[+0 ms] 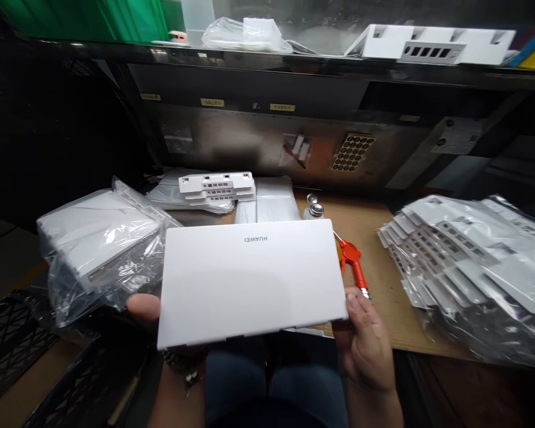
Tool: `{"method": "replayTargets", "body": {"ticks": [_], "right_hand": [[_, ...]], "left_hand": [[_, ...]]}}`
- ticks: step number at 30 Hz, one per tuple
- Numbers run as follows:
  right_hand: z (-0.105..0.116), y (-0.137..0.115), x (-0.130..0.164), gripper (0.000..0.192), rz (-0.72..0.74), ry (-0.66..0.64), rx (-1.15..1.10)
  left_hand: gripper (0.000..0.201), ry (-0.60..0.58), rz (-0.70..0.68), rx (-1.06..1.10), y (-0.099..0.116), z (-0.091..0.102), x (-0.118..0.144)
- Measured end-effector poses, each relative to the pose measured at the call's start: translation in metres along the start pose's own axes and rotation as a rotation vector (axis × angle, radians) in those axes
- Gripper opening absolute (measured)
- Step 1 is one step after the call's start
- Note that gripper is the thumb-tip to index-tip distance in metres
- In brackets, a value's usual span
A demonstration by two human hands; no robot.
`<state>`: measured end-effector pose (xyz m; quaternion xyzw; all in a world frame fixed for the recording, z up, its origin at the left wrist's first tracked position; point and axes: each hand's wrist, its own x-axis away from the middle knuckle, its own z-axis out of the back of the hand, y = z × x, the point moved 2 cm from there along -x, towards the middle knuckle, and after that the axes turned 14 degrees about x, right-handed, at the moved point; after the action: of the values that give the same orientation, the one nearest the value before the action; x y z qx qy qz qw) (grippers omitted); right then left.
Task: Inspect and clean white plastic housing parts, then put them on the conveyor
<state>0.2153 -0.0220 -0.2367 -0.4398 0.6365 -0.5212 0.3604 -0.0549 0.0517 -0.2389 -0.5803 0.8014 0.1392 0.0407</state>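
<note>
A white rectangular plastic housing (249, 285) with HUAWEI lettering, upside down from my view, is held up above my lap. My left hand (145, 309) supports it at the left edge; only the thumb shows, the other fingers being hidden behind the panel. At the lower right corner my right hand (363, 336) grips it between thumb and fingers. Just behind the housing's right edge lies a red air blow gun (351, 252) on the brown worktop. Beyond its upper edge stand small metal-topped bottles (315, 210).
Bagged white housings (102, 238) sit at the left, above a black crate (13, 339). Another bagged stack (463, 255) is at the right. Several port-edged housings (218, 187) are piled at the back. A shelf (258, 62) crosses above, carrying a green bin (84, 21) and a white housing (437, 44).
</note>
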Motion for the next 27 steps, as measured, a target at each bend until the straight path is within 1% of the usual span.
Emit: {"method": "replayTargets", "body": {"ticks": [2, 3, 5, 8, 10, 12, 13, 15, 18, 19, 20, 21, 22, 23, 25, 27], "right_hand": [[0.000, 0.001, 0.000, 0.020, 0.015, 0.006, -0.001], [0.000, 0.001, 0.000, 0.020, 0.023, 0.003, 0.002], [0.001, 0.001, 0.001, 0.019, 0.035, -0.014, 0.012], [0.000, 0.001, 0.002, 0.021, 0.040, -0.039, 0.041], [0.000, 0.001, 0.003, 0.023, 0.046, -0.046, 0.071], [0.002, 0.001, 0.003, 0.024, 0.068, -0.054, 0.106], [0.004, 0.001, 0.002, 0.024, 0.087, -0.061, 0.127], [0.011, -0.001, -0.001, 0.024, 0.137, -0.085, 0.190], [0.024, -0.005, -0.007, 0.023, 0.233, -0.159, 0.347], [0.028, -0.006, -0.010, 0.023, 0.265, -0.186, 0.403], [0.031, -0.007, -0.012, 0.022, 0.290, -0.205, 0.456], [0.034, -0.009, -0.015, 0.022, 0.308, -0.211, 0.500], [0.036, -0.010, -0.017, 0.024, 0.322, -0.204, 0.532], [0.036, -0.011, -0.019, 0.029, 0.333, -0.193, 0.553], [0.035, -0.015, -0.022, 0.042, 0.364, -0.186, 0.559], [0.031, -0.019, -0.023, 0.044, 0.416, -0.207, 0.523]], "left_hand": [[0.087, -0.148, 0.056, 0.093, -0.003, -0.006, -0.002], [0.085, -0.187, 0.074, 0.135, -0.005, -0.009, -0.002], [0.084, -0.196, 0.101, 0.193, -0.008, -0.014, -0.004], [0.084, -0.143, 0.153, 0.255, -0.011, -0.017, -0.005], [0.085, -0.140, 0.180, 0.263, -0.010, -0.017, -0.005], [0.083, -0.103, 0.163, 0.237, -0.008, -0.016, -0.003], [0.081, -0.047, 0.149, 0.195, -0.006, -0.014, -0.002], [0.084, 0.161, 0.106, 0.031, -0.002, -0.011, -0.001], [0.087, 0.542, -0.009, -0.405, 0.007, -0.007, 0.001], [0.084, 0.632, -0.061, -0.545, 0.010, -0.007, 0.002], [0.081, 0.677, -0.122, -0.660, 0.012, -0.007, 0.002], [0.076, 0.690, -0.180, -0.747, 0.014, -0.007, 0.003], [0.070, 0.673, -0.226, -0.810, 0.015, -0.007, 0.004], [0.063, 0.629, -0.255, -0.861, 0.016, -0.007, 0.004], [0.045, 0.513, -0.253, -0.989, 0.017, -0.008, 0.005], [0.028, 0.387, -0.212, -1.129, 0.016, -0.011, 0.006]]}}
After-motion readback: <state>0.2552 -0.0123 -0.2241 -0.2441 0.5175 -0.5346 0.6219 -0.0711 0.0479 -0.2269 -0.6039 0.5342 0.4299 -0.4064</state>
